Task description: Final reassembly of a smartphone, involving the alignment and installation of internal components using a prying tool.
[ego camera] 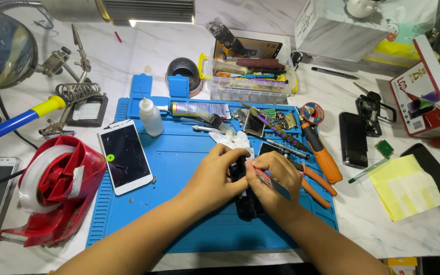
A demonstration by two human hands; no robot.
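Right now your left hand [215,178] holds the dark phone [245,201] in a closed grip at the blue mat's [179,168] near middle, while your right hand [273,181] pinches a thin tool [271,183] against it.

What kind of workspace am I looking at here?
Most likely a phone repair bench. A blue work mat covers the table, a white phone with a cracked screen lies on it, and both hands, left hand and right hand, work on a dark opened device. A soldering stand sits nearby.
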